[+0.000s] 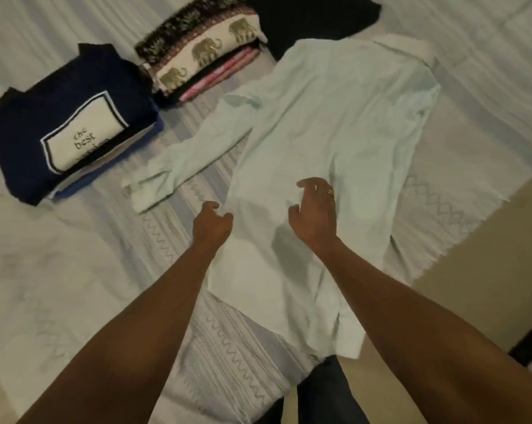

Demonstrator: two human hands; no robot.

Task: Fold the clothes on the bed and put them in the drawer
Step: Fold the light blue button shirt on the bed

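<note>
The bed (75,286) is lying under both hands, and its pale cover with zigzag stitching is spreading out on every side of the fingers. On it the pale green shirt (335,123) is lying flat and unfolded. Its body is running from under the fingers of the right hand away to the far side, and its hem is coming back towards the person, behind the wrists. One long sleeve (191,148) is stretching out just beyond the fingers of the left hand and to their left.

Farther to the left of the left fingers, well apart from them, a folded navy stack (59,117) is sitting on the bed, showing a white panel with the words "the best". Beyond the fingers of both hands, past the sleeve, a folded elephant-print stack (203,53) with pink cloth in it is resting. A black garment (313,16) is lying farthest from the fingers, just past the shirt's collar end.

The left hand (211,224) is curling its fingers at the left edge of the shirt's body. The picture is blurred there, so I cannot tell if they are pinching the cloth.

The right hand (315,215) is hovering over the middle of the shirt with fingers spread and loosely bent, gripping nothing. A gold ring (330,192) is showing on one finger.
</note>
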